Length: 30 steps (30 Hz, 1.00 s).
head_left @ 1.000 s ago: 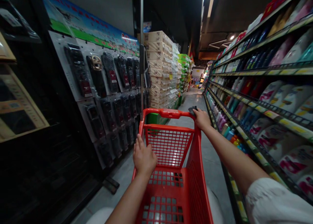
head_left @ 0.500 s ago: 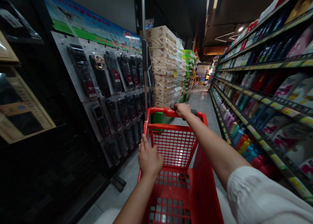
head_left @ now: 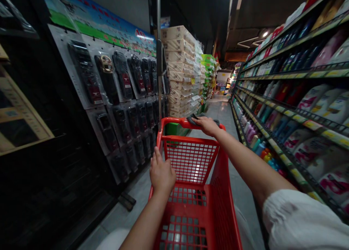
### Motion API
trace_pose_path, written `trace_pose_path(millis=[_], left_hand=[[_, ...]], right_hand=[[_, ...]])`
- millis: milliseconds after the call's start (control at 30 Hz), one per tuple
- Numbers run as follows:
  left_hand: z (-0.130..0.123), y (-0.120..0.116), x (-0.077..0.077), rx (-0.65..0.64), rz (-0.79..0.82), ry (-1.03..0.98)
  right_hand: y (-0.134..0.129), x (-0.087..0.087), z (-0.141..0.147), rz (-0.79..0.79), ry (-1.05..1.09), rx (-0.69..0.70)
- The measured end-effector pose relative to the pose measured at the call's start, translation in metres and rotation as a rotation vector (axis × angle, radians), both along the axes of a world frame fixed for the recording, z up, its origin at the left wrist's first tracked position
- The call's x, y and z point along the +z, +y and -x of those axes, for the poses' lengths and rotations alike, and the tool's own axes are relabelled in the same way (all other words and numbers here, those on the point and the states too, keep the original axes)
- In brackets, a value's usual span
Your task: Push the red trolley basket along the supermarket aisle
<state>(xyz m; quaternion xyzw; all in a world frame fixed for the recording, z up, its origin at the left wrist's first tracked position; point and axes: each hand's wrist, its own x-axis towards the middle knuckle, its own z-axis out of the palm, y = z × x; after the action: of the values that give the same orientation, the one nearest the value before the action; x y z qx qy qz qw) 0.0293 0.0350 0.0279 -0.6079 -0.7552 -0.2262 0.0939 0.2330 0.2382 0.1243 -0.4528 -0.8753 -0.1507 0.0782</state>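
A red plastic shopping cart (head_left: 219, 192) with grid-patterned walls stands in front of me, its basket bare inside. On its far handle bar (head_left: 174, 122) my right hand (head_left: 205, 125) presses a dark grey cloth (head_left: 195, 117); the fingers point left and lie over the cloth, which bunches out at the fingertips and behind the hand. My left hand (head_left: 163, 173) holds the cart's left side rim, fingers forward along it and thumb toward the inside. Part of its grip is hidden.
Packaged belts (head_left: 122, 75) hang on a rack at left beside a metal pole (head_left: 159, 32). Stacked tissue packs (head_left: 178, 68) stand beyond. Shelves of bottles (head_left: 308, 141) line the right. A tiled aisle (head_left: 216, 106) runs ahead between them.
My right hand has slid slightly right along the handle with the cloth, its fingers now flatter. My left hand stays on the rim. The view has turned a little right.
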Motion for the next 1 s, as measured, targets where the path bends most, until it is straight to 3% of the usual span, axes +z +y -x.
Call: trace_pose_path(millis=[167, 333, 500, 667, 767, 1000], left_hand=[[-0.001, 0.001, 0.001, 0.003, 0.003, 0.030], [-0.003, 0.002, 0.001, 0.008, 0.011, 0.038], [-0.004, 0.004, 0.000, 0.026, 0.013, 0.057], [-0.002, 0.005, -0.001, 0.033, 0.010, 0.048], [-0.001, 0.005, -0.001, 0.034, 0.014, 0.051], [0.000, 0.004, -0.002, 0.027, 0.018, 0.083]], right_hand=[[-0.001, -0.006, -0.064, 0.017, -0.072, -0.228], [-0.007, -0.014, -0.066, -0.031, -0.008, -0.359], [-0.009, -0.033, -0.042, -0.052, 0.100, -0.234], [-0.017, -0.045, -0.039, -0.076, 0.014, -0.153], [-0.019, -0.036, -0.051, -0.070, -0.109, -0.073], [-0.005, 0.014, -0.087, -0.027, -0.317, -0.033]])
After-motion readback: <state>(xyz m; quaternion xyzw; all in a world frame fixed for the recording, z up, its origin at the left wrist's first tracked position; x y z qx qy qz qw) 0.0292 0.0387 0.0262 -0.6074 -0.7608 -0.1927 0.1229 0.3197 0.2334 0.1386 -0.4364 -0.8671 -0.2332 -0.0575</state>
